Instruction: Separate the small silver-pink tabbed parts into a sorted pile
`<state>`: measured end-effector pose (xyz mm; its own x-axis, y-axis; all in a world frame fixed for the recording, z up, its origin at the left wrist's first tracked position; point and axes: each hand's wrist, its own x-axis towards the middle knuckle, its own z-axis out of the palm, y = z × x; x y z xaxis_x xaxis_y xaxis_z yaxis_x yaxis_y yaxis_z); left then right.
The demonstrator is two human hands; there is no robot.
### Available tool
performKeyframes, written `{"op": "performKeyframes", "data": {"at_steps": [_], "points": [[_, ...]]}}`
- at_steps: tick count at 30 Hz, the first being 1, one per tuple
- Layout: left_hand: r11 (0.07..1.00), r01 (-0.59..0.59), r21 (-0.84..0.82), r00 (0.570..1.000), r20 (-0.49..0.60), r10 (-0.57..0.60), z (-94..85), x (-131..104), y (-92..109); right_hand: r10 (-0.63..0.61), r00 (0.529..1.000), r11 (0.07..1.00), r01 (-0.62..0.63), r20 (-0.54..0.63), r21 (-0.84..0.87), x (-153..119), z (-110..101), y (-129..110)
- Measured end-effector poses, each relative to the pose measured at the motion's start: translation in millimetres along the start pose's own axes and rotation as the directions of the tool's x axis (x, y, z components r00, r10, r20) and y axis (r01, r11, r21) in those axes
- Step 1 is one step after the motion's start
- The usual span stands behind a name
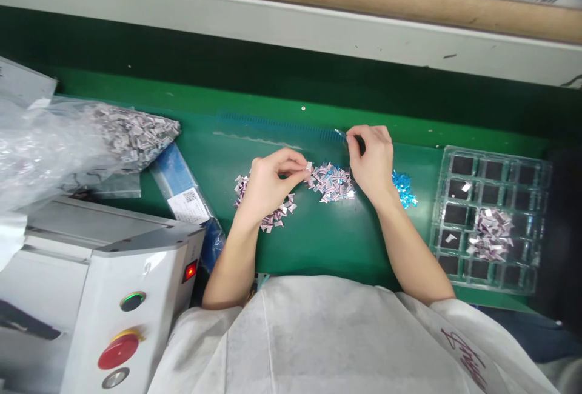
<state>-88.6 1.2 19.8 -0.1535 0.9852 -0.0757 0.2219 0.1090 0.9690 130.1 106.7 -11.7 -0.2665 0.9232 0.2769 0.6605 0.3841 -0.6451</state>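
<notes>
My left hand point(273, 179) is closed in a pinch on a small silvery piece point(309, 166). Just right of its fingertips lies a pile of small silver-and-pink pieces point(331, 183), and another such pile point(278, 215) is partly hidden under my left wrist. Thumb and forefinger of my right hand point(373, 154) are pressed together at the right end of a clear plastic strip point(277, 124) with blue marks along it. Beside my right wrist sits a heap of shiny blue bits point(404, 189), partly covered by the wrist.
On the right, a clear compartment tray point(448, 215) holds more small pieces point(493, 233). A plastic bag of pieces point(136, 136) and a blue labelled packet point(182, 185) lie at left. A machine with a red button point(118, 350) stands front left on the green table point(318, 248).
</notes>
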Motion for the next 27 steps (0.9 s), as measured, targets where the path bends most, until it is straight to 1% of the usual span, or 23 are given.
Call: {"op": "performKeyframes", "data": {"at_steps": [2, 4, 5, 7, 8, 10, 14, 23, 27], "points": [[1.0, 0.002, 0.0, 1.0, -0.017, -0.002, 1.9, 0, -2, -0.019, 1.0, 1.0, 0.02, -0.024, 0.024, -1, -4, -8], [1.0, -0.003, 0.015, 0.999, -0.042, 0.003, 3.7, 0, -3, -0.048, 0.999, 0.99, 0.051, -0.023, 0.129, -3, -7, -19], [1.0, -0.006, 0.024, 0.999, -0.053, 0.007, 4.4, 0, -4, -0.064, 0.998, 0.976, 0.062, 0.005, 0.209, -4, -8, -25], [0.999, -0.014, 0.041, 0.997, -0.069, 0.017, 5.6, 0, -4, -0.094, 0.99, 0.93, 0.049, 0.109, 0.366, -7, -10, -37], [0.999, -0.019, 0.048, 0.997, -0.073, 0.022, 6.0, 0, -4, -0.106, 0.981, 0.906, 0.028, 0.163, 0.422, -8, -10, -42], [0.997, -0.031, 0.068, 0.996, -0.076, 0.036, 6.4, 0, -3, -0.116, 0.964, 0.878, -0.014, 0.24, 0.479, -10, -9, -48], [0.991, -0.057, 0.12, 0.995, -0.072, 0.066, 6.5, 0, -3, -0.103, 0.955, 0.873, -0.047, 0.277, 0.486, -12, -5, -51], [0.989, -0.068, 0.132, 0.995, -0.059, 0.076, 6.9, 1, -3, -0.135, 0.953, 0.86, -0.024, 0.272, 0.509, -11, -2, -49], [0.989, -0.078, 0.124, 0.996, -0.039, 0.083, 7.1, 0, -2, -0.127, 0.958, 0.855, -0.026, 0.257, 0.518, -12, 0, -47]]}}
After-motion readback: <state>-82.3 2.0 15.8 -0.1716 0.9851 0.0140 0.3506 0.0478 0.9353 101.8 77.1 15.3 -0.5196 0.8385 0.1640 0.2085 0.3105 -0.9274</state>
